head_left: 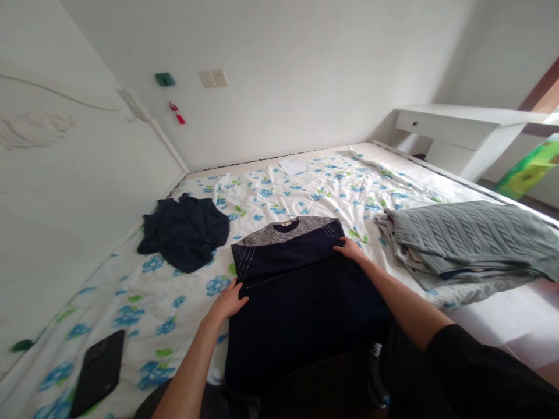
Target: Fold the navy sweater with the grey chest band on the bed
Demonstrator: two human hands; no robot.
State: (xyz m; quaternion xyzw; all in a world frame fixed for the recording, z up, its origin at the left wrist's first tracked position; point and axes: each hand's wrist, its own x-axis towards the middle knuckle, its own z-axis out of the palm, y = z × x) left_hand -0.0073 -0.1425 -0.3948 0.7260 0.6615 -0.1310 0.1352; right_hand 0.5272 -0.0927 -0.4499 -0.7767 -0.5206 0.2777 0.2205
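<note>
A dark navy sweater [305, 302] with a speckled grey yoke and round collar lies spread on the bed, its collar toward the wall. White thin lines mark both its shoulders, and another line crosses its chest. My left hand [229, 298] rests at the sweater's left edge, thumb on the cloth and apart from the fingers, which are partly under or beside the edge. At the right edge, just below the shoulder, my right hand [349, 249] has its fingers closed on the cloth. Sleeves are not visible at the sides.
A crumpled dark garment [187, 230] lies left on the flowered sheet [271, 195]. Folded clothes, with a grey cable-knit sweater [471, 235] on top, are stacked at right. A black phone [99, 372] lies near left, a paper [293, 166] by the wall. A white desk [449, 131] stands beyond.
</note>
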